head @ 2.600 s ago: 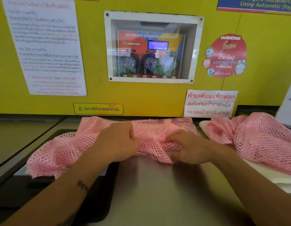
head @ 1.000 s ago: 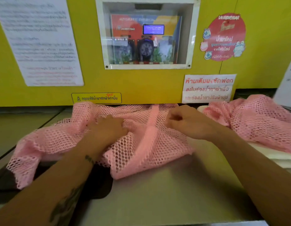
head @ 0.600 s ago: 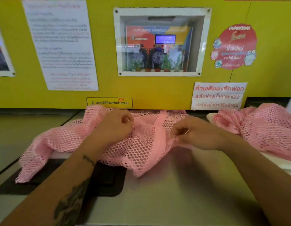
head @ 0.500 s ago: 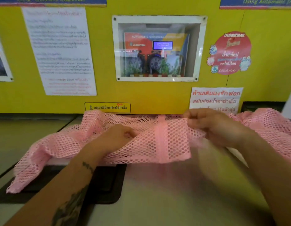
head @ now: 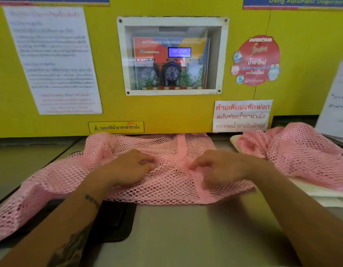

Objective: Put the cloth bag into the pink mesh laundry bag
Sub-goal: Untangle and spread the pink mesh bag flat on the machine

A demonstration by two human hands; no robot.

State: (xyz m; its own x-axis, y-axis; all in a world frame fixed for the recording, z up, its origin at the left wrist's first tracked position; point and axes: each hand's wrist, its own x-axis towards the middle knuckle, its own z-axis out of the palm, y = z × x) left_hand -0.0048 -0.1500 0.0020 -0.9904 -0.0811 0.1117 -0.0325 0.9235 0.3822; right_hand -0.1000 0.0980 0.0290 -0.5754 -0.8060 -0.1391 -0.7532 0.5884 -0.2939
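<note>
Right hand point(head: 222, 168) back down from lifted edge, now meeting left hand point(head: 132, 168) mid-mesh; both pinch pink mesh laundry bag point(head: 166, 182), hunting opening. Cloth bag point(head: 320, 193) well right of grip, under second mesh bag point(head: 293, 151), not yet loaded.

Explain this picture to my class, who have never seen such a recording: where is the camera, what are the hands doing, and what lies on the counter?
The one picture comes from a camera worn on a person's head, looking forward and down. The bare left hand and right hand rest on a pink mesh laundry bag spread over the grey counter, fingers curled into its netting near a pink seam. Partly under the bag sits a black tray. At the right, a second pink mesh bag lies on folded white cloth, perhaps the cloth bag. Behind stands a yellow wall panel with notices and a windowed dispenser.
</note>
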